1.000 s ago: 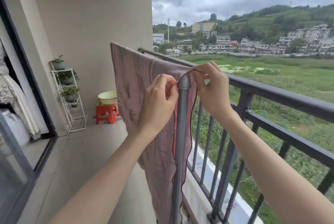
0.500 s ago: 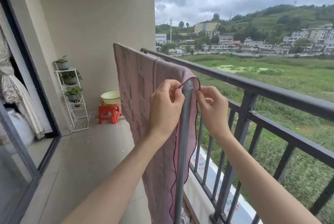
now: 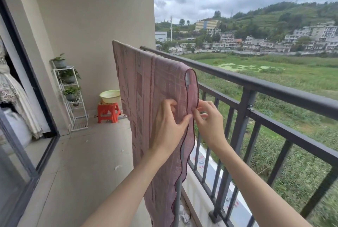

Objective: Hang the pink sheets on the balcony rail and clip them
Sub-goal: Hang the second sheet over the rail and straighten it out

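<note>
1. Pink sheet (image 3: 146, 87) hangs in the middle of the head view, draped over the top bar of a grey metal rack whose bar end (image 3: 188, 80) peeks from under the cloth; the fabric falls down both sides toward the lower centre of the frame, its dark scalloped hem running down the right edge.
2. Left hand (image 3: 169, 124) lies against the near face of the cloth at frame centre, fingers curled and pinching the fabric near the hem.
3. Right hand (image 3: 210, 122) sits just right of it, thumb and fingertips nipping the hem edge; the two hands nearly touch.
4. Grey upright post (image 3: 176, 203) of the rack shows below the cloth at bottom centre, with something small and white at its foot that I cannot make out.
5. Balcony rail (image 3: 274, 90), dark metal with vertical bars, runs from upper centre to the right edge, just behind the rack; the sheet hangs beside it, and whether cloth touches it I cannot tell.
6. Left of centre, an orange stool (image 3: 108, 112) carries a pale yellow basin (image 3: 109, 96), close to the sheet's far edge.
7. Further left, a white wire shelf (image 3: 73, 102) holds several potted plants (image 3: 59, 61) against the beige wall.
8. At the far left edge stands a dark-framed sliding glass door (image 3: 27, 84), with lacy pale fabric (image 3: 12, 91) inside.
9. Beyond the rail, upper right: green field, hillside buildings, cloudy sky.
</note>
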The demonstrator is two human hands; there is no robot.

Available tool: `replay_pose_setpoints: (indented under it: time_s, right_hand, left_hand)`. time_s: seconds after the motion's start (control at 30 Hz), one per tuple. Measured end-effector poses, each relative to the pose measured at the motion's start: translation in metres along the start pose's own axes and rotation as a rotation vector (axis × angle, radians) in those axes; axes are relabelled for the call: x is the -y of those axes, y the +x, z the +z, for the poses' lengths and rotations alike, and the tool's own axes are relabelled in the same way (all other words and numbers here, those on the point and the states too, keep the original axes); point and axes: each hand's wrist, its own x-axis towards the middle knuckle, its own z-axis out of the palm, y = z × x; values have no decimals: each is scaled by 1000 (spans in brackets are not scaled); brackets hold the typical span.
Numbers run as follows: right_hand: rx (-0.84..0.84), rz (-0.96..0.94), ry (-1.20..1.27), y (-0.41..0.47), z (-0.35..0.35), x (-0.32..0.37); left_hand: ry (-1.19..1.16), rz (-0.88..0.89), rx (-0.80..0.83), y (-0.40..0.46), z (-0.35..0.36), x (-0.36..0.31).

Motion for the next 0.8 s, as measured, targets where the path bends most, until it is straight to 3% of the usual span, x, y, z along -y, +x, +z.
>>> replay_pose_setpoints:
  time_s: [0.4,0.7,0.8]
  right_hand:
    - [251,155,-64,-44,14,-36]
    - [173,285,0,-119,27,-58]
    - [321,305,-83,-152,38,-64]
  left_hand:
    - [-28,-143,15,-51,27,33]
    - [-81,-238,63,-98,28,74]
    - [-63,-282,221,-120,17,93]
